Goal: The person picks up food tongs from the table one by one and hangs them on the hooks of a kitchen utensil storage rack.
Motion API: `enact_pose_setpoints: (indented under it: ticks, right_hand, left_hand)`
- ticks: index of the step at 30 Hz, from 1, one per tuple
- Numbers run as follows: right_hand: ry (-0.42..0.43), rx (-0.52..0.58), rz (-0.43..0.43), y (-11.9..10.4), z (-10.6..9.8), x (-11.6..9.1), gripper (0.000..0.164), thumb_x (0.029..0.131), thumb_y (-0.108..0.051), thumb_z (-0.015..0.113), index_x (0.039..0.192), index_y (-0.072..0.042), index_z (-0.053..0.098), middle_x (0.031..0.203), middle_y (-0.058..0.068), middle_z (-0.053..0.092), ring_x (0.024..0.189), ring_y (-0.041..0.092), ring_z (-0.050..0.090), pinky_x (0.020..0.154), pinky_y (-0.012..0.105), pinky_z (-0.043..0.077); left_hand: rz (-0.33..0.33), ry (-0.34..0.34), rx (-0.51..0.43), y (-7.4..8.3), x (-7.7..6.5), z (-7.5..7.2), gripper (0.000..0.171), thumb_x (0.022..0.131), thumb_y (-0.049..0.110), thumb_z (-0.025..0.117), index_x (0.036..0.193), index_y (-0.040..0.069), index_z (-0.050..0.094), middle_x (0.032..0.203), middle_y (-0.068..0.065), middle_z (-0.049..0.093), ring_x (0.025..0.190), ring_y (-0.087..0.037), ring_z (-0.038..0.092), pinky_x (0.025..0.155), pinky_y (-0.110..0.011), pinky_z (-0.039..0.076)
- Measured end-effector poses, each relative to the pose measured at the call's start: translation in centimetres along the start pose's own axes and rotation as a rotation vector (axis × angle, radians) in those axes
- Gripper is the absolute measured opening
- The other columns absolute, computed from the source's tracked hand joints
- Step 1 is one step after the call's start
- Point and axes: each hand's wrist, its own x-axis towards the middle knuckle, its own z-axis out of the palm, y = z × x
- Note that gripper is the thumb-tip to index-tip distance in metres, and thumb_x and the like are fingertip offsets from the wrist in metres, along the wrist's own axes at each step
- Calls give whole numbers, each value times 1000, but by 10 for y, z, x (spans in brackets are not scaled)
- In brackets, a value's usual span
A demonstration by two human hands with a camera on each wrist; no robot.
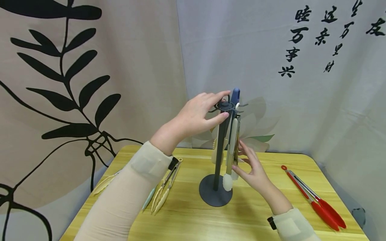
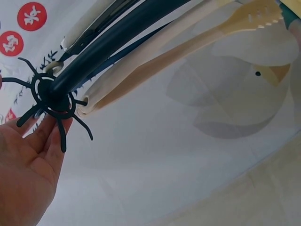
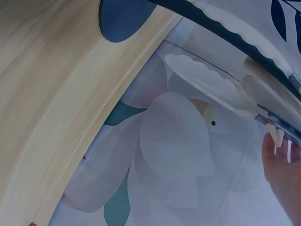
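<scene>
Two hands work at the stand (image 1: 219, 150), right of centre in the head view. The left hand (image 1: 198, 113), fingers extended, touches its hook ring (image 1: 225, 106); the right hand (image 1: 251, 171) pinches hanging tongs (image 1: 236, 147) between thumb and fingers. Red tongs (image 1: 324, 216) lie on the table (image 1: 187, 227) at lower right, cream tongs (image 1: 164, 200) left of centre.

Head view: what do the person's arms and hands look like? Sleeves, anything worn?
Left sleeve and right sleeve are plain cream, each ending in a broad cuff short of the hand. A small black piece shows at the left cuff, another at the right; too small to identify. Left hand and right hand: no gloves.
</scene>
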Motion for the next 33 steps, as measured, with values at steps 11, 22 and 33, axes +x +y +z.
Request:
enact_pose_setpoints:
  ticks: [11,22,33]
  right_hand:
    - [-10,-13,-9,7,-5,-4,77,80,6,69,146,0,30,133,22,42,111,24,47,92,31,48]
    - [4,17,-1,12,-13,-11,79,77,9,70,146,-2,33,132,23,42,111,6,46,90,25,46]
    - [16,-38,45,27,-28,-24,79,80,7,69,148,-6,31,133,21,41,110,-1,43,88,18,44]
  left_hand:
    - [-4,6,12,0,0,0,59,95,47,45,149,27,30,138,3,52,125,-17,45,103,-37,38]
    - [-8,1,11,-1,-2,-1,60,96,48,45,149,28,29,138,2,51,126,-17,44,105,-38,37]
    - [-40,-24,5,1,-1,-3,60,94,50,46,149,31,29,127,9,58,113,-12,47,91,-34,44]
